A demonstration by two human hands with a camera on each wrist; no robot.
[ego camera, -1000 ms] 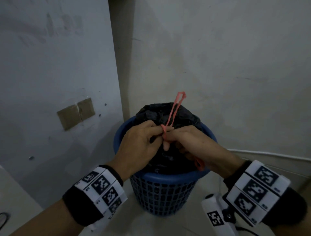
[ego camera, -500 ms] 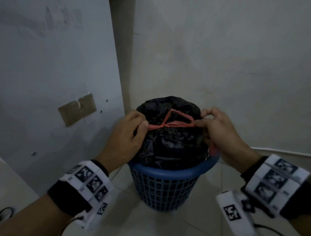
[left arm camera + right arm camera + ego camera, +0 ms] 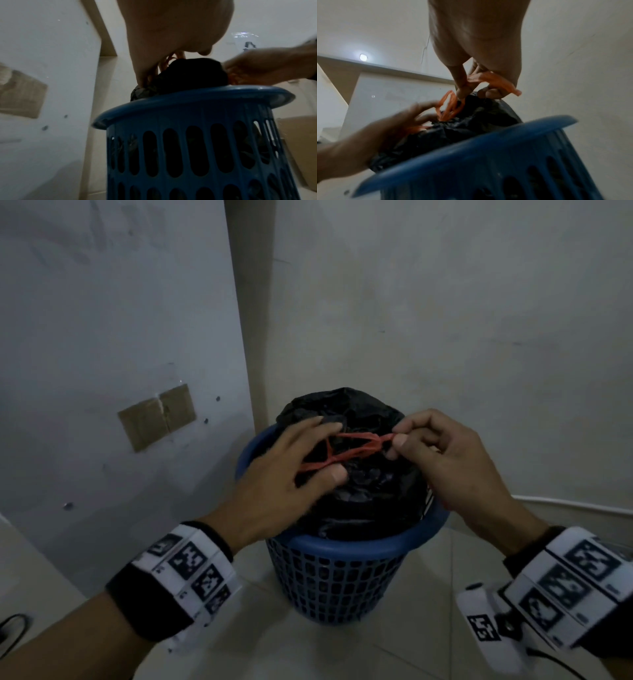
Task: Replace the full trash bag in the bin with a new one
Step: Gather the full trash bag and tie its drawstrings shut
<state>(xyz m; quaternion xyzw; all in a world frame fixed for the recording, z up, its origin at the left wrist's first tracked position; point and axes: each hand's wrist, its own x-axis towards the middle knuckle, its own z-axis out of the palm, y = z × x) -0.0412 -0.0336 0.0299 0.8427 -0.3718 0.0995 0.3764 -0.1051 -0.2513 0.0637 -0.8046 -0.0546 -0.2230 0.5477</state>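
Red drawstring (image 3: 342, 451) runs left-right across the black trash bag (image 3: 370, 494), which sits in the blue bin (image 3: 346, 546). Right hand (image 3: 442, 453) pinches the knotted end; left hand (image 3: 284, 474) has fingers straight, strands threaded between them. Next pull goes outward along that axis.

Black wristbands (image 3: 150, 604) carry white blocks printed with black square markers.

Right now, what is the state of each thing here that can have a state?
black trash bag: full, gathered shut at the top, sits in the bin.
orange drawstring: stretched between both hands.
blue bin: upright on the floor.
left hand: fingers spread through the drawstring loop.
right hand: pinches the drawstring's end.
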